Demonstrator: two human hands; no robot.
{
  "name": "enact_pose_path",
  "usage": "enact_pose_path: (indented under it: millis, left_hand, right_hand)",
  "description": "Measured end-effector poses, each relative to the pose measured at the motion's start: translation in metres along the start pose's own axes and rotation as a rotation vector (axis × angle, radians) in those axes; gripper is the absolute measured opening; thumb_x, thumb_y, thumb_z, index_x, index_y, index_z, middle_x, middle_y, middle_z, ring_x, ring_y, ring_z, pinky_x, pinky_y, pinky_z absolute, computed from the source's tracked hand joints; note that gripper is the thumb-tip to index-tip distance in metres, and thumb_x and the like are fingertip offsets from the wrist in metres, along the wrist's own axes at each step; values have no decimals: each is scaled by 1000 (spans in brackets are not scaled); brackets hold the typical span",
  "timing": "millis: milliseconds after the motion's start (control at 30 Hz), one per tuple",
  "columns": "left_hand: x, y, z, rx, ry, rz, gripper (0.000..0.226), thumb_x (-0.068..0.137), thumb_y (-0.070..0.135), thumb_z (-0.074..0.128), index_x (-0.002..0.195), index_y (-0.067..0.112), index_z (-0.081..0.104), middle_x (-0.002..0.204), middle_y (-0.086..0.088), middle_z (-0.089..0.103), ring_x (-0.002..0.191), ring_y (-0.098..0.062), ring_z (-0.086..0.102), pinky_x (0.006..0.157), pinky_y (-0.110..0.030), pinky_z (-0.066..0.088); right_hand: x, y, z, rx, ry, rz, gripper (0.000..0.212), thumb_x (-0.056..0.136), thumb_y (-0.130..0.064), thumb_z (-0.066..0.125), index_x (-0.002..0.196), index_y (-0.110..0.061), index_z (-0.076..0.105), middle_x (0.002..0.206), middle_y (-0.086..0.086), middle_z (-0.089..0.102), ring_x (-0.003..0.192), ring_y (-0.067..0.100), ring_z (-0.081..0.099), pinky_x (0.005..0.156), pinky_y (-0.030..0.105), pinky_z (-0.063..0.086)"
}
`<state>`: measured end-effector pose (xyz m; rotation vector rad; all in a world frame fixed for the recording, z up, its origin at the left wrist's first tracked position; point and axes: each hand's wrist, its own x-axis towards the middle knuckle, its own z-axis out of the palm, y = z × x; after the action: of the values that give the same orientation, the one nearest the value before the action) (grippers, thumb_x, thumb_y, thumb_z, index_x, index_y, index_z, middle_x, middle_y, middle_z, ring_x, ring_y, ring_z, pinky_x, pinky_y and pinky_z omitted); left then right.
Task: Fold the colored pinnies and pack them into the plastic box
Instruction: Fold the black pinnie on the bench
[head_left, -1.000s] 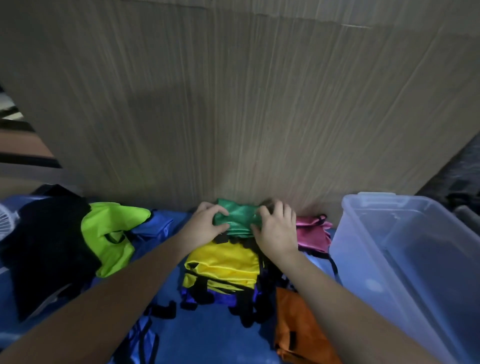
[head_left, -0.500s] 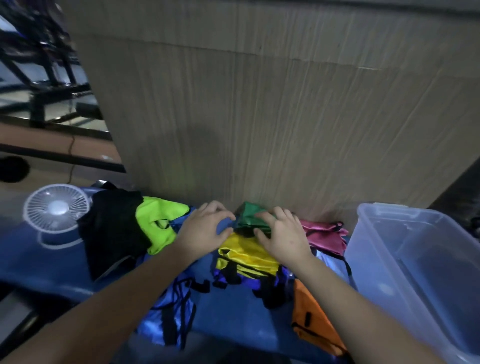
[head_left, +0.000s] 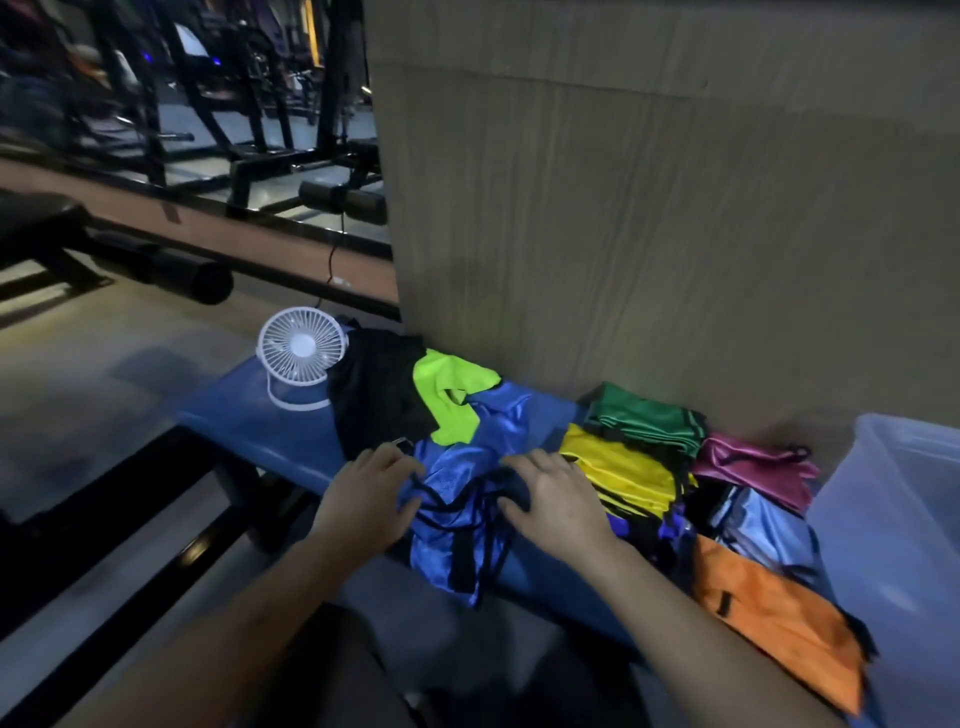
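Dim room: past my hands a tall cardboard wall (head_left: 649, 234); off to my left, grey floor (head_left: 104, 374) and black gym machines (head_left: 218, 104).

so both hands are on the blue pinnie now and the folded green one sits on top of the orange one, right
Not quite. The head view shows the left hand and right hand on the blue pinnie, but the folded green pinnie sits on top of the yellow pinnie, not the orange one. The orange pinnie lies apart, nearer the plastic box.
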<state>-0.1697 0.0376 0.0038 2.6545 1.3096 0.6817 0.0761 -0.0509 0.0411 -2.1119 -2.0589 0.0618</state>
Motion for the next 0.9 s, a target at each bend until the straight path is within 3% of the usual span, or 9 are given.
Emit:
enact_pose_path:
  millis: [100, 233, 333, 500, 600, 767, 900]
  left_hand:
    - [-11, -6, 3, -38, -85, -57, 45, 73, 29, 81, 115, 26, 66, 109, 3, 58, 97, -25, 62, 81, -40, 54]
    - [-12, -9, 13, -96, -97, -74, 40, 82, 24, 71, 121, 28, 61, 117, 4, 55, 110, -23, 57, 90, -42, 51]
    - [-5, -17, 18, -108, -38, -88, 36, 83, 17, 67, 119, 25, 62, 116, 3, 57, 106, -25, 60, 86, -41, 53]
    - [14, -36, 17, -68, 31, -134, 27, 89, 28, 68, 116, 24, 64, 110, 2, 58, 96, -24, 60, 78, -36, 50]
    - [24, -52, 19, -10, 81, -161, 33, 81, 25, 76, 112, 23, 65, 104, -1, 56, 91, -27, 59, 69, -37, 51]
    - [42, -75, 22, 79, 12, -237, 58, 65, 34, 86, 117, 22, 61, 110, -3, 52, 98, -29, 56, 70, -39, 50]
    - [54, -80, 27, 58, 0, -286, 41, 78, 37, 79, 114, 23, 63, 113, 0, 51, 105, -25, 53, 69, -37, 48]
  right_hand:
    - [-1, -9, 15, 1, -58, -19, 56, 91, -51, 56, 142, -31, 45, 132, -4, 52, 126, 21, 47, 105, 36, 36]
    - [-2, -15, 26, 11, -45, -28, 56, 92, -53, 53, 143, -31, 45, 130, -5, 48, 124, 19, 47, 104, 34, 36]
    - [9, -17, 25, 36, -8, -34, 51, 95, -54, 48, 141, -31, 48, 127, -6, 50, 122, 18, 48, 102, 33, 36]
    - [48, -27, 21, 42, 41, -81, 47, 98, -54, 44, 137, -29, 52, 123, -6, 52, 119, 18, 49, 101, 35, 38]
    - [76, -36, 27, 43, 56, -96, 44, 98, -52, 46, 135, -29, 54, 122, -5, 53, 119, 19, 49, 102, 35, 37]
    - [111, -56, 40, 18, 26, -132, 44, 96, -46, 51, 138, -30, 50, 125, -3, 51, 121, 20, 46, 103, 35, 34]
    - [120, -68, 52, 12, 7, -164, 47, 93, -42, 57, 138, -29, 49, 124, -2, 50, 119, 22, 46, 103, 36, 36]
